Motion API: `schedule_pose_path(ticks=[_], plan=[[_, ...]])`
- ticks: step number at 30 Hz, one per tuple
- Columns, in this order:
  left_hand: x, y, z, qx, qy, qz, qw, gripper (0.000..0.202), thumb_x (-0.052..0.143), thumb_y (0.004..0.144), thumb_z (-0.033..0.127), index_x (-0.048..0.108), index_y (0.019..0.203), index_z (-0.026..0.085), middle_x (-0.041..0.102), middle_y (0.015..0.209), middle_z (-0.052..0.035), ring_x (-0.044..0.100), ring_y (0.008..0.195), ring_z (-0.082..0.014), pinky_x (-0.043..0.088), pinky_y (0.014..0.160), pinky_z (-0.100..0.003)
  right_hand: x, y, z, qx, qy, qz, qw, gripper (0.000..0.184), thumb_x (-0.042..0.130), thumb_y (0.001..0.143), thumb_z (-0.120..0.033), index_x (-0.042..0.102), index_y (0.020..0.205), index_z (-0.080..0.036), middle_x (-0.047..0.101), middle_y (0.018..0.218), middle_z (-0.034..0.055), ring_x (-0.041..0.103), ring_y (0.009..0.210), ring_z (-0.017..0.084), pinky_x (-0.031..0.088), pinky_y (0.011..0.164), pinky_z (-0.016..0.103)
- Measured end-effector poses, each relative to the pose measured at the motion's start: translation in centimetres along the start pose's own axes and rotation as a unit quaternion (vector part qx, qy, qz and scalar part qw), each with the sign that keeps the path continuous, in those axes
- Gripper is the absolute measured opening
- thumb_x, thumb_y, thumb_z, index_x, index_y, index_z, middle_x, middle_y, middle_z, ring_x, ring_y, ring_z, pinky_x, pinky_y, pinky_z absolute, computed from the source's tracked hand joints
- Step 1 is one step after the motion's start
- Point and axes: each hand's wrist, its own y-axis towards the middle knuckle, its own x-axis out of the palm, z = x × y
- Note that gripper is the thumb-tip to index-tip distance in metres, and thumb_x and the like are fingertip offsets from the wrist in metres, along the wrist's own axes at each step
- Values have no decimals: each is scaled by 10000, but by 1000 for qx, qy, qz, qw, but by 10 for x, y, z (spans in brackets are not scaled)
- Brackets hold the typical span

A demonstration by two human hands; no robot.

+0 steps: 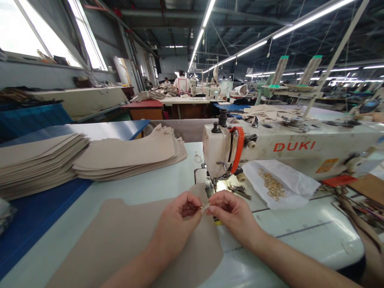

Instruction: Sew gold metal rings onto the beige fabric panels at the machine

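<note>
Head view: I see a factory hall and a pale table [156,188], with a DUKI sewing machine [288,146] along its far edge. Tan stacks [129,154] lie far left, and a tan panel [120,236] lies at the near edge. White paper [288,180] holds gold rings [271,187]. Over the panel, the left hand [177,220] and right hand [234,214] pinch a metal clip [205,207], its long axis running left-right.
</note>
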Motion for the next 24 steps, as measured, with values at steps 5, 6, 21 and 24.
schedule_pose_path(ticks=[5,6,21,24], plan=[[-1,1,-2,-7,-2,-12,1000,97,659,685,223,574,721,195,632,707,15,613,677,-145,487,662,-232,-1,0,-2,-3,-45,-8,999,137,669,748,-317,643,726,-185,639,650,-7,564,596,117,428,595,231],[-2,2,-3,-13,-2,-22,1000,93,662,694,238,596,741,193,645,711,12,618,683,-151,486,662,-234,-1,0,-3,-3,-46,-8,999,133,663,754,-316,644,730,-186,639,649,-8,567,598,117,431,595,229],[-4,-1,-4,-16,84,-31,996,155,658,731,356,698,731,206,699,702,1,616,688,-175,452,646,-225,-3,-2,0,-11,-32,-28,999,106,654,771,-295,708,822,-219,676,733,-1,620,713,150,473,684,246],[-3,-1,-4,-20,84,-32,996,154,651,730,354,696,737,207,694,702,4,612,688,-177,450,645,-226,-4,-2,-1,-27,-93,-20,995,104,618,791,-270,708,808,-221,663,726,-1,598,690,147,455,649,237]])
